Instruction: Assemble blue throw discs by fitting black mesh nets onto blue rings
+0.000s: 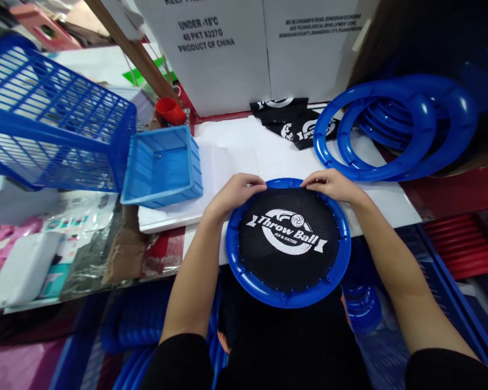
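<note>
A round blue plastic ring (252, 286) overhangs the front edge of the white worktop, tilted toward me. Black mesh fabric (264, 265), printed in white with "Throw Ball", spans its inside, and small pegs show along the inner rim. At the far left part of the rim, my left hand (243, 190) is closed, thumb and fingers pinching the mesh's edge. My right hand (329, 184) pinches that edge too, a little further right. The fingertips partly cover the fabric's margin there.
Two loose blue rings (323, 146) lean at the back right. Printed black mesh pieces (284, 111) lie behind the worktop (228, 146). A blue bin (162, 197) and a tilted blue basket (61, 135) stand left. White cartons (228, 76) form the back; red rings (463, 244) are stacked lower right.
</note>
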`<state>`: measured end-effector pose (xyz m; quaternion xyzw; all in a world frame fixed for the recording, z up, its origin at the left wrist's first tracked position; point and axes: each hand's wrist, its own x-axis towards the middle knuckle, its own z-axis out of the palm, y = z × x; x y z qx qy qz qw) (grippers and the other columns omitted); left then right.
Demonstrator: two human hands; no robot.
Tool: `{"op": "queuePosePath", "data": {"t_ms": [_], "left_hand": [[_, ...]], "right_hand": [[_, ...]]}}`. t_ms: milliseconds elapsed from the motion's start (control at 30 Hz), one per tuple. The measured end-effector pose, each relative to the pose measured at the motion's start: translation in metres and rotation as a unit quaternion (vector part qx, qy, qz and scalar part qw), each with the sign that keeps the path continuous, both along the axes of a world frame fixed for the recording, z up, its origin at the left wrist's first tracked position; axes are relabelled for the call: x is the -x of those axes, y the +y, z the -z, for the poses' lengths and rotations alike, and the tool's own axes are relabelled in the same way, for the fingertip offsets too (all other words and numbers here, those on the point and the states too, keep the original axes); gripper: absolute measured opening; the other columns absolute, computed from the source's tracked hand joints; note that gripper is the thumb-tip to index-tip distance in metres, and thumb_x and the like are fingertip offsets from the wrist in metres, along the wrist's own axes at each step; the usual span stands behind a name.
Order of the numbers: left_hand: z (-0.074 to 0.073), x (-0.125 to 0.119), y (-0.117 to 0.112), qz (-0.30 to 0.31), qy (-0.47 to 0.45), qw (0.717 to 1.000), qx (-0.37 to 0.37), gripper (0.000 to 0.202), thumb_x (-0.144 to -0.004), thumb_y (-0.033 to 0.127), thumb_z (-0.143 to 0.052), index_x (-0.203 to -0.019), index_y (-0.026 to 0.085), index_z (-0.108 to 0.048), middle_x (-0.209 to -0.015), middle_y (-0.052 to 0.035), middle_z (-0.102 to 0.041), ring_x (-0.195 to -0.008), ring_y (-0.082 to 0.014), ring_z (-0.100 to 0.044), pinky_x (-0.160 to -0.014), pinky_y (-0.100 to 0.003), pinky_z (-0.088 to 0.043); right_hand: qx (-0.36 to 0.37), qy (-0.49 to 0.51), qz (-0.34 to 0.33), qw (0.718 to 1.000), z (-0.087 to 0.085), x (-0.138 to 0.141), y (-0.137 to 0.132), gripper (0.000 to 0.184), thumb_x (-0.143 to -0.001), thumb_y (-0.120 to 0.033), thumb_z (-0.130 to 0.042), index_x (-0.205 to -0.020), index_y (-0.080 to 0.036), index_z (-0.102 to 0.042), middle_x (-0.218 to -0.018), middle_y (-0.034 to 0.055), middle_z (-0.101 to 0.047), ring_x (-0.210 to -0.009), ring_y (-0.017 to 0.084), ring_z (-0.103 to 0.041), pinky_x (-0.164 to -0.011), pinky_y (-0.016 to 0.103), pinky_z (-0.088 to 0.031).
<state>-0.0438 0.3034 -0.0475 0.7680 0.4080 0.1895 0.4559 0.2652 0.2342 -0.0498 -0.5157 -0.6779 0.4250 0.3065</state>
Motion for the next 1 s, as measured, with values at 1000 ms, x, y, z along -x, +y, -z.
{"op": "queuePosePath", "data": {"t_ms": [1000], "left_hand": [[0.009, -0.004, 0.01, 0.044, 0.007, 0.993, -0.113, 0.018, -0.094, 0.023, -0.061, -0.099, 0.023, -0.078, -0.109, -0.0064, -0.082, -0.104, -0.0215, -0.072, -0.096, -0.036, -0.057]], "right_hand": [[-0.028, -0.055, 0.023, 0.998, 0.002, 0.001, -0.002, 0.017, -0.086, -0.034, -0.071, -0.093, -0.024, -0.084, -0.097, 0.0058, -0.082, -0.092, 0.025, -0.073, -0.093, 0.045, -0.059]]}}
